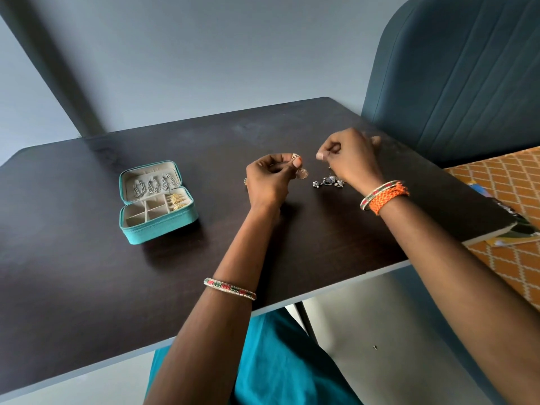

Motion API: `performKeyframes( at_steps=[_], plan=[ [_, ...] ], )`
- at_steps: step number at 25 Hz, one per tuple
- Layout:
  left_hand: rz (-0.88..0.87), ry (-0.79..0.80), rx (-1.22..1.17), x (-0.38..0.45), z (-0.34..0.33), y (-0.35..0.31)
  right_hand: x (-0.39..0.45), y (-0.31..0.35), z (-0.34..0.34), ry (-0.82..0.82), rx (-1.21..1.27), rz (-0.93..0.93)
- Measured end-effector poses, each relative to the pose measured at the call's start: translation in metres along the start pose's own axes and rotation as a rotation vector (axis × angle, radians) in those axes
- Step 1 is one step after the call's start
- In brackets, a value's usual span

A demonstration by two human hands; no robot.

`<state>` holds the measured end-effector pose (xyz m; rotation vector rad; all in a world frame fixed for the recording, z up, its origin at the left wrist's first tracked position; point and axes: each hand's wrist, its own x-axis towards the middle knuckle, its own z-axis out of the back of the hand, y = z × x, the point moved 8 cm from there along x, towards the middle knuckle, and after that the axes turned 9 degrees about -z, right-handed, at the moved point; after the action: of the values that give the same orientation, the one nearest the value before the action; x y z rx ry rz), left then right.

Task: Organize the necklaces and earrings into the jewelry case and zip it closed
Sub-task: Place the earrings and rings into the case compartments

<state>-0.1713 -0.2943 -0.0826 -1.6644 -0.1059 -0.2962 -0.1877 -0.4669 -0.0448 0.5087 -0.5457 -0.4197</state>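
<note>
A: Your left grip (270, 178) pinched a gold earring (301, 171) between thumb and forefinger, lifted off the counter (87, 273), likely so its pendant hung free.

B: And the right?

A: Your right grip (349, 159) curled tight; whether it held a backing, I could not tell. Both wrists bent inward, above the silver jewelry (328, 182). The jewelry case (157, 226) lay unzipped, well to your left, necklaces (153, 185) in its lid.
</note>
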Motion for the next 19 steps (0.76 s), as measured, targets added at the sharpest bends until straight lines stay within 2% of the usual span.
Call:
performKeyframes(
  at_steps=[3,5,7,11,15,19],
  plan=[
    [0.033,0.023,0.013,-0.001,0.001,-0.002,-0.003,0.0,0.018,0.045,0.466,-0.068],
    [0.043,0.071,-0.054,-0.006,0.001,-0.007,-0.017,0.007,0.024,0.145,0.714,-0.104],
    [0.045,0.124,-0.147,-0.016,0.002,-0.014,-0.037,0.02,0.023,0.304,0.862,-0.119],
    [-0.045,0.146,-0.157,-0.042,0.024,-0.035,-0.075,0.038,0.022,0.53,0.897,-0.115],
    [-0.045,0.116,-0.131,-0.074,0.059,-0.034,-0.109,0.057,0.01,0.653,0.873,-0.07],
    [-0.049,0.085,-0.028,-0.096,0.093,-0.025,-0.138,0.064,-0.016,0.774,0.913,-0.124]
  ],
)
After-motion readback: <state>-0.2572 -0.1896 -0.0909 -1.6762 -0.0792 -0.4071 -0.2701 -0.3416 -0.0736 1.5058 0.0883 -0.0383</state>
